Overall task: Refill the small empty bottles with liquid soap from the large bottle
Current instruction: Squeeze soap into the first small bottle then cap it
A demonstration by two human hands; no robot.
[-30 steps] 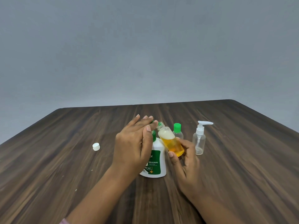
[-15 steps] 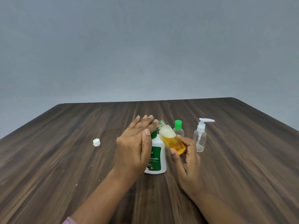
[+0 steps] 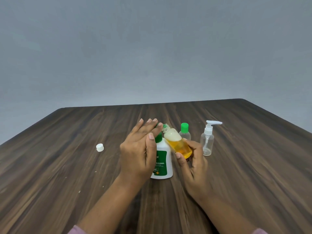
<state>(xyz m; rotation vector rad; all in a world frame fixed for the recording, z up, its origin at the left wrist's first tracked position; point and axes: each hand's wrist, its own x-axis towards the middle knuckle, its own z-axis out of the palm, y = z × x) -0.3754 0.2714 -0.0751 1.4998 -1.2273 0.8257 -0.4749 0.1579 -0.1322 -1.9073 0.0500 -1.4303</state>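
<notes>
The large white soap bottle (image 3: 163,163) with a green label and green cap stands upright at the table's middle. My right hand (image 3: 192,159) grips a small clear bottle (image 3: 177,142), part full of orange soap with foam above, tilted so its uncapped neck points up and left. My left hand (image 3: 140,149) is held flat with straight fingers in front of the large bottle, fingertips beside the small bottle's neck. A small bottle with a green cap (image 3: 184,132) and a clear pump bottle (image 3: 208,141) stand behind to the right.
A loose white cap (image 3: 100,147) lies on the dark wooden table (image 3: 67,166) to the left of my hands. A grey wall rises beyond the table's far edge. A few pale specks dot the wood at the front left.
The view has tilted up a little, so everything sits lower in frame. Both hands and the tilted small bottle keep nearly the same pose.
</notes>
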